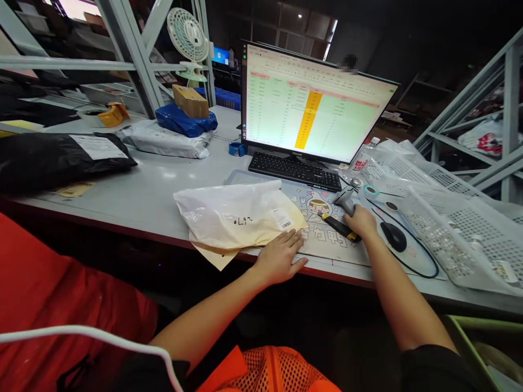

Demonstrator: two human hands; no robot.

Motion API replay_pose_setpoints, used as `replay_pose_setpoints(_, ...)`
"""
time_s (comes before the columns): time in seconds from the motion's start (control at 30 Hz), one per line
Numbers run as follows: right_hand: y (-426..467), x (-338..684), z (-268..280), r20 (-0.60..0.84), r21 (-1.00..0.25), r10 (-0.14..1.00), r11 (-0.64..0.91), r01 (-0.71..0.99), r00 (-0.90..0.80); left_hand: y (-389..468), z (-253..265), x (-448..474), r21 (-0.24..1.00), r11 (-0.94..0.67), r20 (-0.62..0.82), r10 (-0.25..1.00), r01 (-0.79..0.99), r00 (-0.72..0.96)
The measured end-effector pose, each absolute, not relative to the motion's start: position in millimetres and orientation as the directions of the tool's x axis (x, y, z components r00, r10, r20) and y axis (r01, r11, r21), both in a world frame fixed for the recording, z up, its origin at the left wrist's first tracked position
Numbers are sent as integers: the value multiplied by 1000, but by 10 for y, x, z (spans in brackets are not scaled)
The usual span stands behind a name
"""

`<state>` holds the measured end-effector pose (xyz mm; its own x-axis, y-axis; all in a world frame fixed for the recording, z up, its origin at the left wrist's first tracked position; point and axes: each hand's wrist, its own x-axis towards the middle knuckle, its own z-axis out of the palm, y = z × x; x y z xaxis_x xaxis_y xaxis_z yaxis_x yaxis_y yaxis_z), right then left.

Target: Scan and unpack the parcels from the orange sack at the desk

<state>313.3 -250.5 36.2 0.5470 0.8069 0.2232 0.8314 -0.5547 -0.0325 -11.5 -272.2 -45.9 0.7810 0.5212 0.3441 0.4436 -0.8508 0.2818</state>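
Note:
My left hand (281,257) lies with fingers stretched out over the lower right edge of a white and cream plastic mailing bag (229,209). The bag has handwritten figures and a barcode label (284,219) on its right part. A loose cream sheet (216,256) sticks out beneath it past the table's front edge. My right hand (362,222) is closed round the handle of a grey barcode scanner (345,202), its head turned toward the keyboard. A yellow and black utility knife (340,226) lies on the printed desk mat (322,247), its end against or just under my right hand.
A monitor (278,109) and black keyboard (294,170) stand behind the bag. Right of my hand are a black mouse (393,236), its cable, and white perforated baskets (445,239). Parcels (163,140), a black bag (61,160) and a fan (188,35) are at left.

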Motion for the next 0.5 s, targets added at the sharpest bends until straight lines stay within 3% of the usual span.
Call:
replay_pose_setpoints(0.17, -2251, 3018, 382, 230, -57, 781, -585, 809, 581, -2641, -498, -196, 320, -855, 328, 504, 408, 799)
replay_pose_setpoints(0.3, -2265, 2917, 707, 177, -91, 800, -567, 819, 574, -2619, -509, -190, 332, -851, 342, 510, 407, 789)
replay_pose_setpoints(0.37, -2430, 2799, 943, 58, -189, 883, -448, 874, 465, -2623, -530, -174, 327, -855, 357, 507, 403, 785)
replay_pose_setpoints(0.5, -2876, 2375, 1353, -192, -400, 981, -101, 911, 24, -2642, -533, -165, 330, -859, 384, 501, 392, 775)
